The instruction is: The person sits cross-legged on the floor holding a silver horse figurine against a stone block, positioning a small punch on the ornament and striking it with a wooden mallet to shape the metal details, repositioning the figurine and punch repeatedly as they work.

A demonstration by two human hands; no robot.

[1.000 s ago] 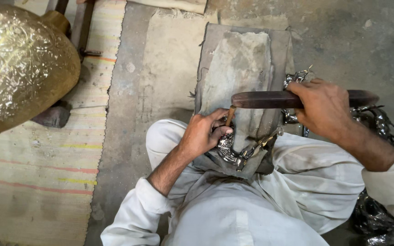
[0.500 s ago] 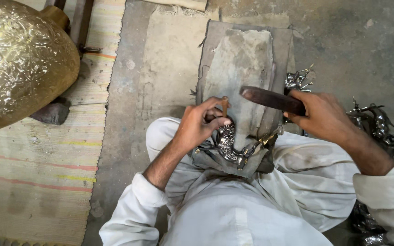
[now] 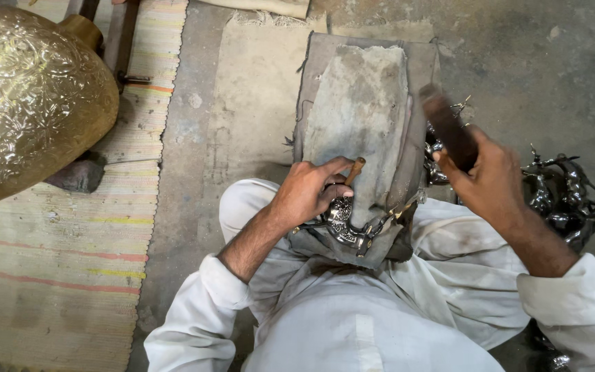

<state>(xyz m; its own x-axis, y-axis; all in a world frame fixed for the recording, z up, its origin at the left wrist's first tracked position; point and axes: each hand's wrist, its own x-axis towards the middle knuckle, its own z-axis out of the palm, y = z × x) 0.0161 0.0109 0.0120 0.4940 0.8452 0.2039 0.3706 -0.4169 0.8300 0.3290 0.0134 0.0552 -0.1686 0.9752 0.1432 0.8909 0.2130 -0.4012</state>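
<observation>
My left hand (image 3: 311,189) pinches a short wooden-handled punch (image 3: 355,169) upright over a small dark engraved metal piece (image 3: 344,222), which rests at the near end of a grey cloth-covered pad (image 3: 359,117) by my knees. Raised to the right of the pad, my right hand (image 3: 487,180) grips a dark wooden mallet (image 3: 447,127), blurred and tilted up to the left. White sleeves and trousers cover my arms and crossed legs.
A large embossed brass vessel (image 3: 29,103) fills the upper left over a striped woven mat (image 3: 63,262). Several dark metal figurines (image 3: 566,189) lie on the concrete floor (image 3: 559,62) at the right. A beige cloth (image 3: 256,103) lies left of the pad.
The mallet has swung from lying level across the pad, down toward the punch, and now back up and to the right. My left hand stays on the punch.
</observation>
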